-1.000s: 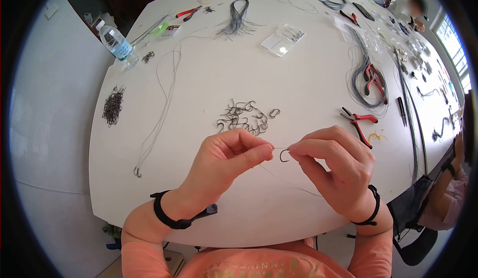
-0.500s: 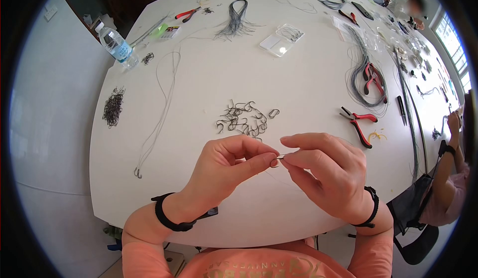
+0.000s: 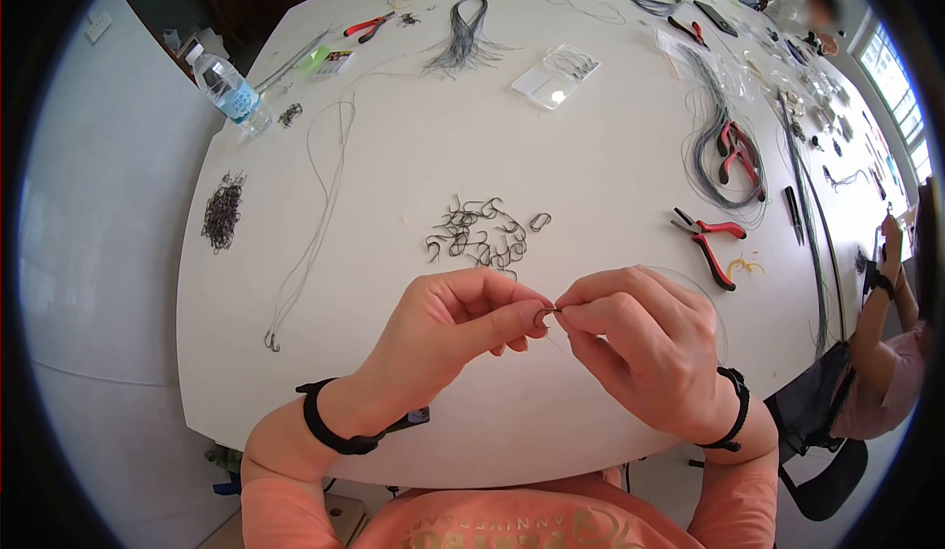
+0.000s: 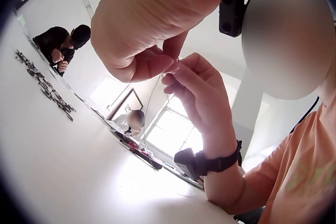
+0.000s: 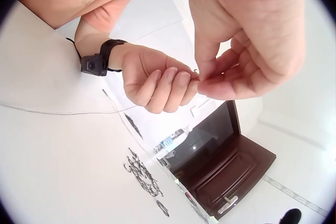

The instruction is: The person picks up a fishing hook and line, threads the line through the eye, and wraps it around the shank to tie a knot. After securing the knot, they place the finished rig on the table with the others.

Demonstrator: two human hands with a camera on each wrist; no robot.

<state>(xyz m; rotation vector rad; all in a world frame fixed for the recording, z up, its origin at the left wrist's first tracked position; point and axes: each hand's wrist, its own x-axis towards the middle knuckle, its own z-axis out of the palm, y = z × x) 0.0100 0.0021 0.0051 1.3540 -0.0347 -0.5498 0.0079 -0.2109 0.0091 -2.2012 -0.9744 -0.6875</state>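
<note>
A small dark hook [image 3: 540,319] is pinched between the thumb and fingers of my left hand [image 3: 458,323], its curve facing down. My right hand [image 3: 645,337] meets it from the right, thumb and fingertips pinching the hook's shank end and a thin clear line. That line arcs out past the right hand over the table. In the right wrist view the fingertips of the left hand [image 5: 160,79] and right hand [image 5: 247,35] touch, hiding most of the hook. Just beyond both hands lies a loose pile of hooks [image 3: 479,234].
On the white table [image 3: 413,155] are red-handled pliers [image 3: 711,244] at right, a clear plastic box [image 3: 556,77], a bundle of lines [image 3: 471,32], a darker hook pile [image 3: 224,212] and a water bottle [image 3: 231,91] at left. Another person's arm [image 3: 879,318] is at the right edge.
Over the last second the right hand has moved left, up against the left fingertips, and its fingers have drawn closer together. The hook has shifted left into the left hand's pinch.
</note>
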